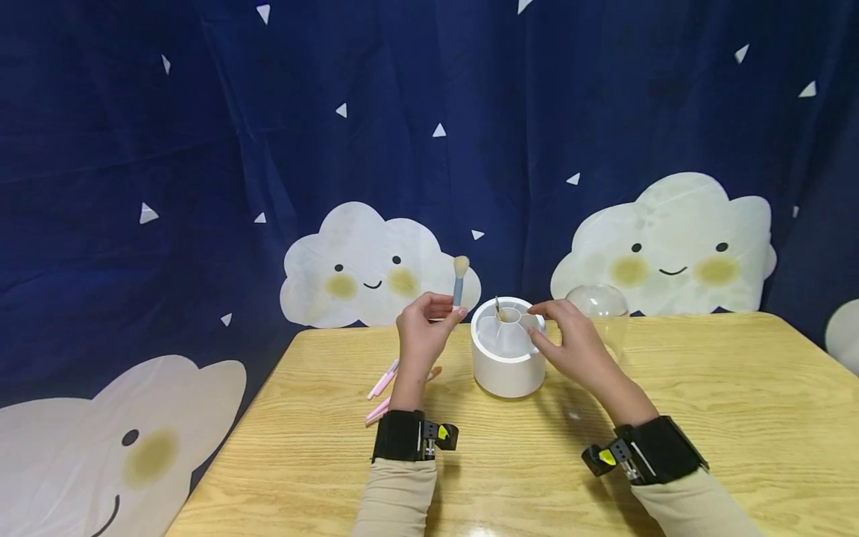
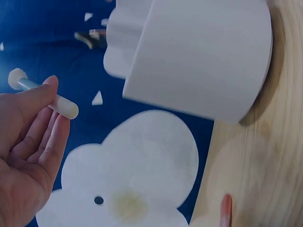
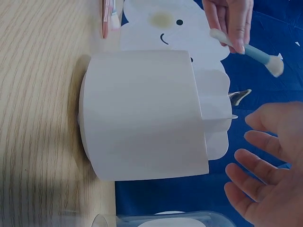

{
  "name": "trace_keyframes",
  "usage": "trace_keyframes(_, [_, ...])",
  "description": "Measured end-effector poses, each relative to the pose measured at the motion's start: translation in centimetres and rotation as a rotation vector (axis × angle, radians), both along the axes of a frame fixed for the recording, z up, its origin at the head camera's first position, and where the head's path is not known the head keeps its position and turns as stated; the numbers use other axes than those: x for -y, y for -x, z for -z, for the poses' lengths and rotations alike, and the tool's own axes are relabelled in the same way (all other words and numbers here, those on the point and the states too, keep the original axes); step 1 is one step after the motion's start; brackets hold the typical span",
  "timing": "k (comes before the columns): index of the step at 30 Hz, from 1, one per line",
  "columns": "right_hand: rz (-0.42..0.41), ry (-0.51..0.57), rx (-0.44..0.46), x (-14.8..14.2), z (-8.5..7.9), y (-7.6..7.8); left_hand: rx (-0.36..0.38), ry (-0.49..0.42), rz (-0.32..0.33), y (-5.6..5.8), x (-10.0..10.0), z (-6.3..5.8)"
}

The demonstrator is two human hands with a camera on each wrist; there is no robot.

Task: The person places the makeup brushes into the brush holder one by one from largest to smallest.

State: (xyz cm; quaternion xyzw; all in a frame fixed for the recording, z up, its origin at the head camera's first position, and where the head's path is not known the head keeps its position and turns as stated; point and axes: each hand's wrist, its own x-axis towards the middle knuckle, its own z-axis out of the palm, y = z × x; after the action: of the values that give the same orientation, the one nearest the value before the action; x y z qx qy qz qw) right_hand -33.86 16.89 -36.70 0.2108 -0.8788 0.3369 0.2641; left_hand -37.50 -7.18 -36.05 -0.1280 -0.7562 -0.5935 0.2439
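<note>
My left hand (image 1: 421, 332) pinches a makeup brush (image 1: 459, 289) between thumb and fingers, bristles upward. It has a pale fluffy head, a blue middle and a white handle end (image 2: 67, 108). Just right of it on the table stands a round white brush holder (image 1: 508, 375) with clear dividers inside. One dark, thin brush (image 3: 239, 97) sticks up from a compartment. Beside the holder's right rim is my right hand (image 1: 570, 335), fingers spread and holding nothing. In the right wrist view its fingertips are a little apart from the dividers.
Behind my right hand stands a clear dome cover (image 1: 597, 302). Several pink-handled brushes, one of them a pink brush (image 1: 382, 380), lie left of the holder, partly hidden by my left forearm. A dark blue curtain (image 1: 403, 171) with clouds hangs behind the wooden table (image 1: 523, 470).
</note>
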Motion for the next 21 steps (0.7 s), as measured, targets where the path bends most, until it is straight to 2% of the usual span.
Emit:
trace_keyframes(4, [-0.008,0.062,-0.016,0.2,0.0,0.1,-0.021,0.031,0.035,-0.4,-1.2,-0.3])
trace_keyframes(8, [-0.013,0.169,-0.012,0.5,-0.2,0.2,-0.045,0.048,0.072,-0.8,-2.1,-0.4])
trace_keyframes(15, [-0.084,0.394,0.093,0.9,-0.7,-0.3,-0.05,0.114,0.151,-1.8,-3.8,-0.7])
trace_keyframes(21, [-0.141,0.504,0.13,1.5,-0.9,-0.7,-0.105,0.164,0.23,-2.4,-5.0,-0.7])
